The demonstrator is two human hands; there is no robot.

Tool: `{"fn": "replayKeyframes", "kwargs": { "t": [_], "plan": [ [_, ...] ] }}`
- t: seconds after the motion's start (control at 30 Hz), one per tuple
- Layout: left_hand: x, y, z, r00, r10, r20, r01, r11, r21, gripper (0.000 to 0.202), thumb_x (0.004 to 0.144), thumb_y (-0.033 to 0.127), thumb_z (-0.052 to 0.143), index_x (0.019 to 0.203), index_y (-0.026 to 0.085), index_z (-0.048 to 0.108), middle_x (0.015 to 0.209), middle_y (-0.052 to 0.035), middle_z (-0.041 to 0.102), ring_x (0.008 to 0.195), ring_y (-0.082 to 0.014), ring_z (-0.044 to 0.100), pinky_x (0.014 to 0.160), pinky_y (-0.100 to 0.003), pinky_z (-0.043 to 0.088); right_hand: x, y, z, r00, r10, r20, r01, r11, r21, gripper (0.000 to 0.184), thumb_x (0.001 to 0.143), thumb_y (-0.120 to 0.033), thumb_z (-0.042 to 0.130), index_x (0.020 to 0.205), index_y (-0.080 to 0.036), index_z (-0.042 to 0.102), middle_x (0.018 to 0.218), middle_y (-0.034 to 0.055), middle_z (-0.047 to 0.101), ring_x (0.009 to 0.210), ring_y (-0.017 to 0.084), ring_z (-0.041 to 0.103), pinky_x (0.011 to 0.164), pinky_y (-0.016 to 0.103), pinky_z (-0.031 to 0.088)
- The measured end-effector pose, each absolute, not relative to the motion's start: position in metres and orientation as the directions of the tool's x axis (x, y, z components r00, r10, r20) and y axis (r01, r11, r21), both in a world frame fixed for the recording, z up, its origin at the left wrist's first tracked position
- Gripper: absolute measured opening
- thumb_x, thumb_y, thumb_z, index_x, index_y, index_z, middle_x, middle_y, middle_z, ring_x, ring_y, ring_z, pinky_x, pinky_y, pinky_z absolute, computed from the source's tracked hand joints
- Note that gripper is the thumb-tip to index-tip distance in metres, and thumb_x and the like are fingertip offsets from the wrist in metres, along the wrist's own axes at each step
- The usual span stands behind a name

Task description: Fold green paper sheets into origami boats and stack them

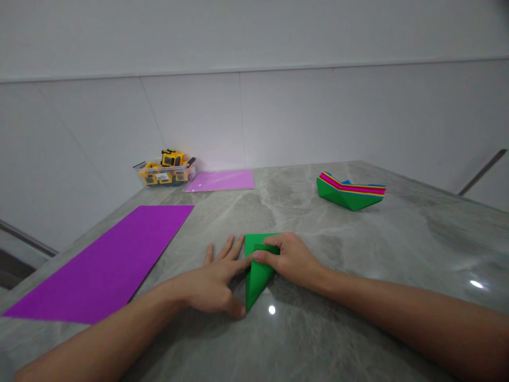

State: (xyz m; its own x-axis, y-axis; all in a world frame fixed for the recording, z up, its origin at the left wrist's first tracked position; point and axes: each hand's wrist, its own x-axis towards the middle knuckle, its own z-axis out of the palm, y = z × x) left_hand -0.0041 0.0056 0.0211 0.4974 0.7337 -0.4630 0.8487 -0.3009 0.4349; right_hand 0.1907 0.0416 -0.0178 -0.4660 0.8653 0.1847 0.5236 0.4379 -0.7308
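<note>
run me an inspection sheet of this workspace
surface: grey marble-look table, glossy, with light glints
job's things: green folded paper, a pointed shape lying flat at the near middle
clutter: large purple sheet at left; paler purple sheet farther back; clear box of yellow toy vehicles beside it; stack of nested paper boats, green outermost, at far right
hands: left hand flat, fingers spread, against the paper's left edge; right hand pinching a folded flap on top of it
cables: nothing seen
surroundings: pale panelled wall behind the table
</note>
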Motion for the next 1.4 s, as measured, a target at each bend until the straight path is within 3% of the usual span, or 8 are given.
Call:
{"fn": "replayKeyframes", "kwargs": {
  "t": [0.57, 0.9, 1.4],
  "plan": [
    [-0.0056, 0.0066, 0.0197, 0.496, 0.753, -0.432, 0.834, -0.275, 0.479, 0.104, 0.064, 0.034, 0.073, 0.151, 0.034, 0.017, 0.157, -0.0097, -0.014, 0.14, -0.037, -0.02, 0.103, -0.067, -0.016, 0.1901, 0.0415, -0.019, -0.46, 0.863, 0.207, 0.517, 0.45, -0.728, 0.035, 0.082, -0.034, 0.067, 0.053, -0.016, 0.056, 0.049, -0.0058, 0.042, 0.049, 0.008, 0.036, 0.05, 0.024, 0.024],
    [-0.0073, 0.0083, 0.0186, 0.508, 0.745, -0.433, 0.833, -0.297, 0.467, 0.104, 0.064, 0.037, 0.074, 0.151, 0.031, 0.018, 0.156, -0.0133, -0.014, 0.14, -0.0339, -0.021, 0.104, -0.066, -0.016, 0.19, 0.0394, -0.0166, -0.461, 0.867, 0.189, 0.516, 0.436, -0.738, 0.035, 0.082, -0.033, 0.067, 0.054, -0.016, 0.056, 0.049, -0.006, 0.041, 0.05, 0.008, 0.037, 0.05, 0.024, 0.024],
    [-0.0012, 0.0049, 0.0214, 0.462, 0.771, -0.438, 0.854, -0.253, 0.455, 0.105, 0.061, 0.038, 0.072, 0.152, 0.029, 0.019, 0.157, -0.0102, -0.012, 0.141, -0.0329, -0.02, 0.105, -0.066, -0.015, 0.1898, 0.0331, -0.0119, -0.452, 0.869, 0.201, 0.553, 0.45, -0.702, 0.031, 0.081, -0.032, 0.067, 0.056, -0.016, 0.059, 0.051, -0.0043, 0.048, 0.051, 0.009, 0.041, 0.051, 0.025, 0.023]
  ]
}}
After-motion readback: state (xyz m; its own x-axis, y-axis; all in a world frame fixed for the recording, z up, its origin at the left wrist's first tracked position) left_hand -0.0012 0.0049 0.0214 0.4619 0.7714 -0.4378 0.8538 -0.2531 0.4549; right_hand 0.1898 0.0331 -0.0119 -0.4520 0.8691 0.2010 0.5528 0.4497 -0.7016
